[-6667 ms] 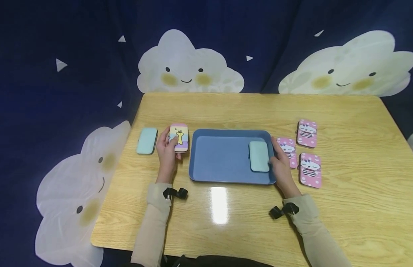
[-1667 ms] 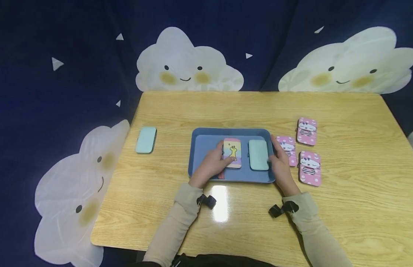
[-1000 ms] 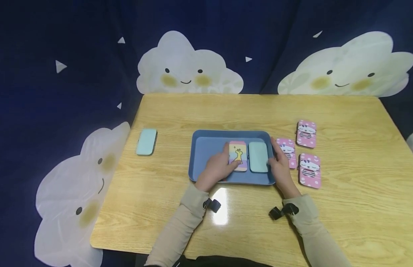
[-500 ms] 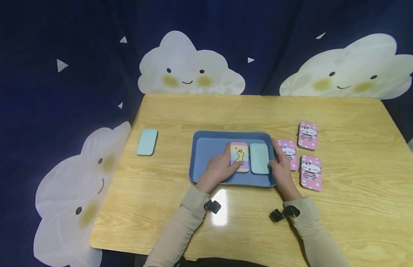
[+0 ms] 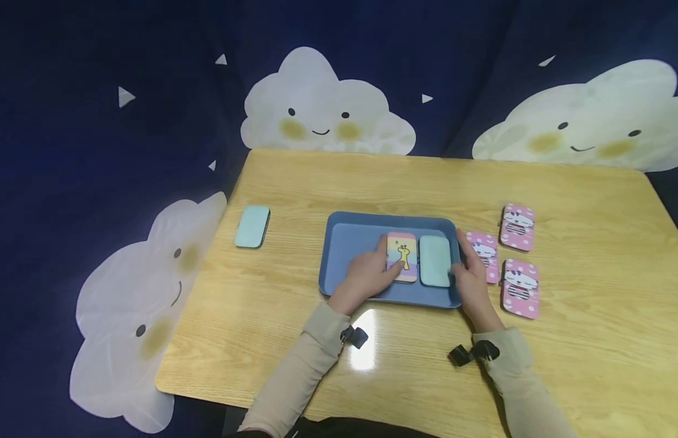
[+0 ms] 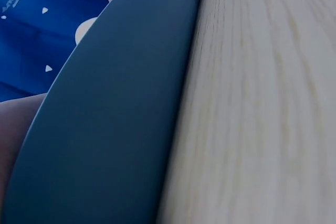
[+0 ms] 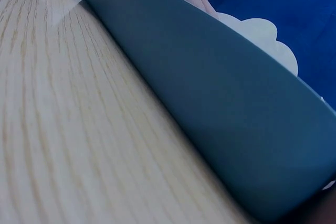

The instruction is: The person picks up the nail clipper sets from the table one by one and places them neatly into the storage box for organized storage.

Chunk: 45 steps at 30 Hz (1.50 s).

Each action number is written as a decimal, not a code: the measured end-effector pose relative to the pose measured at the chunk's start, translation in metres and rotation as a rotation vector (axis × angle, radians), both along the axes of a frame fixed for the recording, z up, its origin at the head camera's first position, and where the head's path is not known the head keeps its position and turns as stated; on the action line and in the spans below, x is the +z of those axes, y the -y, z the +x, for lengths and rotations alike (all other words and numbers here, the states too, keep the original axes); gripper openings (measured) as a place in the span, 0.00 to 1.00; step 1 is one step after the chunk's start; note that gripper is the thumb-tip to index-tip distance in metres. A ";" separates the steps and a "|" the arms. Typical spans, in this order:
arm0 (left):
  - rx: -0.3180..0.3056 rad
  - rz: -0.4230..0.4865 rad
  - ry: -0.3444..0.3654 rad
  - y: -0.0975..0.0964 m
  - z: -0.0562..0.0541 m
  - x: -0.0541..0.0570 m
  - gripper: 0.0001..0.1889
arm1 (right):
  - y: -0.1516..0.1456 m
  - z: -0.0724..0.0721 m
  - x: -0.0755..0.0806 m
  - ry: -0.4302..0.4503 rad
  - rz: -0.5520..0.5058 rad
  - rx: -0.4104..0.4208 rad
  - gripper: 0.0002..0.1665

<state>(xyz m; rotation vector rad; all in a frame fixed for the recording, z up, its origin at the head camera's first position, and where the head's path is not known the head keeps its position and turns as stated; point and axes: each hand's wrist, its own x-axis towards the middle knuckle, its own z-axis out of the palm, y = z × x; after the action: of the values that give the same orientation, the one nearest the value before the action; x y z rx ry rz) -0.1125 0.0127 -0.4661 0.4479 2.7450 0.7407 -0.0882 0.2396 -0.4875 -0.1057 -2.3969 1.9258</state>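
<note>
A blue tray (image 5: pixel 350 225) lies on the table, with a mint-green tin (image 5: pixel 435 261) at its right end. Just left of that tin, inside the tray, is a small tin with a giraffe picture (image 5: pixel 403 248). My left hand (image 5: pixel 366 272) grips the giraffe tin by its left side, thumb on the lid. At the tray's right wall, my right hand (image 5: pixel 472 285) holds the rim, thumb inside and fingers outside. Both wrist views mostly show the tray's outer wall (image 6: pixel 110 114), which hides most of each hand.
Another mint-green tin (image 5: pixel 252 225) lies at the table's left. Three pink tins with a cat picture lie right of the tray: one beside my right hand (image 5: pixel 487 252), a far one (image 5: pixel 517 227) and a near one (image 5: pixel 520 288). A dark cloud-patterned curtain (image 5: pixel 443 48) hangs behind.
My left hand has carried the giraffe tin from the table's left into the tray, then slid it right, up beside the mint-green tin. My right hand stays on the rim. The view shifts slightly.
</note>
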 end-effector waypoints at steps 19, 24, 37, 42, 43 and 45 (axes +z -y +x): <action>0.018 0.031 0.014 0.000 0.006 -0.004 0.42 | 0.003 0.007 0.012 0.016 -0.021 0.024 0.47; 0.017 0.043 0.018 0.000 0.005 -0.003 0.41 | 0.000 0.006 0.003 0.006 -0.008 0.013 0.48; 0.016 0.095 0.052 0.003 0.005 0.005 0.43 | 0.001 0.004 0.002 -0.006 -0.036 0.005 0.47; 0.030 0.141 0.092 0.008 0.006 0.013 0.44 | 0.001 0.003 0.002 -0.013 -0.049 0.009 0.48; 0.032 0.145 0.091 0.009 0.006 0.015 0.44 | 0.001 0.003 0.002 -0.014 -0.048 0.010 0.48; 0.035 0.142 0.068 0.011 0.007 0.018 0.43 | 0.001 0.002 0.001 -0.014 -0.052 0.010 0.47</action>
<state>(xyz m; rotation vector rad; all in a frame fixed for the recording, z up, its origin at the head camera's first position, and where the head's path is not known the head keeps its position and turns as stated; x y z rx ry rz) -0.1054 0.0013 -0.4480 0.3968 2.6534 0.9464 -0.0858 0.2387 -0.4862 -0.0825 -2.3434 1.9865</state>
